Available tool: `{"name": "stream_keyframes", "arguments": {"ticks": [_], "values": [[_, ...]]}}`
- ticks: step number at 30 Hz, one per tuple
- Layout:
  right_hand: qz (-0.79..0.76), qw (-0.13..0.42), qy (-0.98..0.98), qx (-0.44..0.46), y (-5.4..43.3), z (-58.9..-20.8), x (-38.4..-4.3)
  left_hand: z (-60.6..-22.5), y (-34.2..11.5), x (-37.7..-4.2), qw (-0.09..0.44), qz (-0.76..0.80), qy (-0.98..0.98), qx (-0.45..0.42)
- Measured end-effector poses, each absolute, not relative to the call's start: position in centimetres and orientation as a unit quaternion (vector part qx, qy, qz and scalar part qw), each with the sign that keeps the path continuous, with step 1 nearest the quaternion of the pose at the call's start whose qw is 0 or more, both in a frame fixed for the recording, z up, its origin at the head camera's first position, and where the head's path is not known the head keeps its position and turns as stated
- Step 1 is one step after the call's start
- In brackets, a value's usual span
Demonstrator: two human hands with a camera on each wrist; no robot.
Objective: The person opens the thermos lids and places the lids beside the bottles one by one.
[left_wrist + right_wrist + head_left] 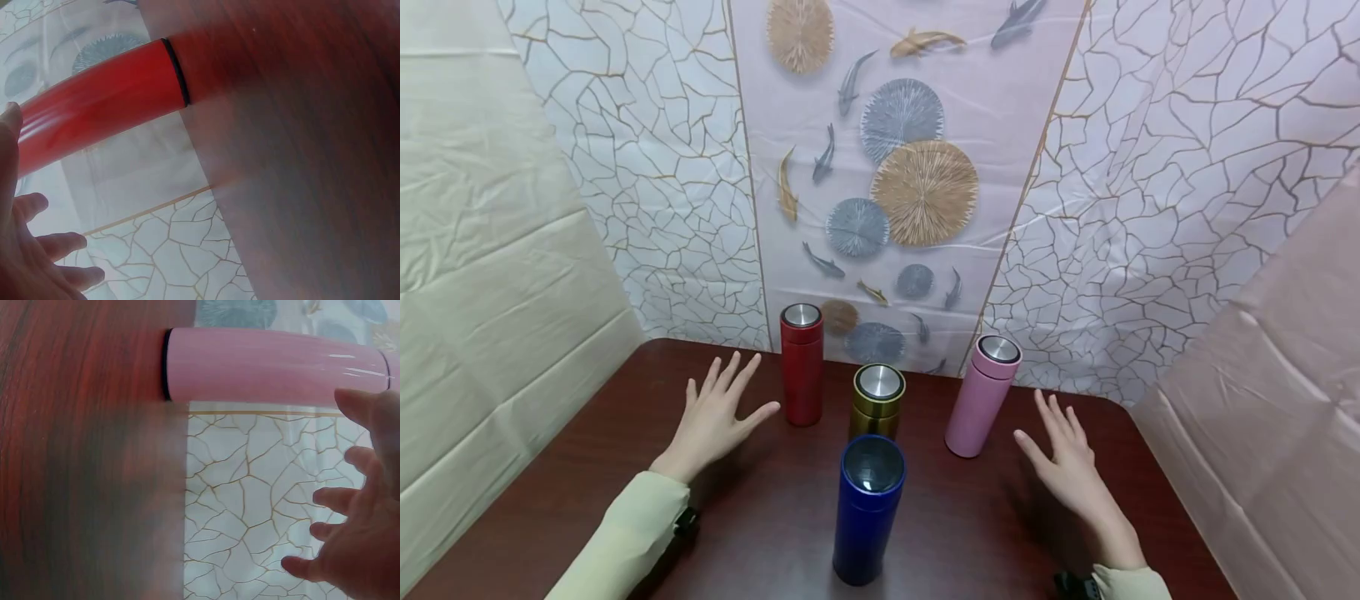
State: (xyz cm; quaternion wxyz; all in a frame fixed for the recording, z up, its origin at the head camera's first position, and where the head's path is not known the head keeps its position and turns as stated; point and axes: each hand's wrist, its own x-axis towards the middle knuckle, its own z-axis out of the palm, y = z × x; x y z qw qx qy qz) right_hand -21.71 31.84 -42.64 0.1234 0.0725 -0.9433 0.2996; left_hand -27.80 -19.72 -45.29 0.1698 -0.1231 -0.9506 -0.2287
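Note:
My left hand [711, 421] is spread beside a red thermos bottle [802, 371], its thumb pointing toward the bottle and nothing in its grasp. On the other side my right hand [1071, 467], fingers apart and holding nothing, is to the right of a pink thermos bottle [979, 408]. Between these two stands a gold thermos bottle [875, 408], its lower part hidden by a blue thermos bottle [867, 525] nearer me. All the bottles are upright. The right wrist view shows the pink bottle [269, 365] close to the right thumb; the left wrist view has the red bottle [106, 100] near the left fingers.
The bottles stand on a dark red-brown wooden table [760, 533]. A patterned cloth [685, 250] with fish and round leaf prints hangs behind its far edge. Plain pale cloth [490, 333] closes the left side, and pinkish cloth [1270, 383] the right.

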Motion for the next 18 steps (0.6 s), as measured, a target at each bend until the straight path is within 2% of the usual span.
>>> {"name": "stream_keyframes", "arguments": {"ticks": [6,9,13,18], "values": [[0.327,0.26,-0.903,0.1,31.3,-41.8,-20.6,-44.5,-20.0,-26.9,0.183,-0.238,-0.944,-0.136],[0.346,0.307,-0.881,0.104,30.8,-41.4,-20.1,-43.8,-20.0,-26.2,0.197,-0.24,-0.94,-0.143],[0.368,0.342,-0.855,0.128,30.1,-40.7,-19.4,-42.2,-19.5,-25.1,0.228,-0.246,-0.928,-0.166],[0.374,0.348,-0.843,0.17,29.1,-39.9,-18.6,-40.0,-18.2,-24.2,0.261,-0.26,-0.906,-0.207]]}}
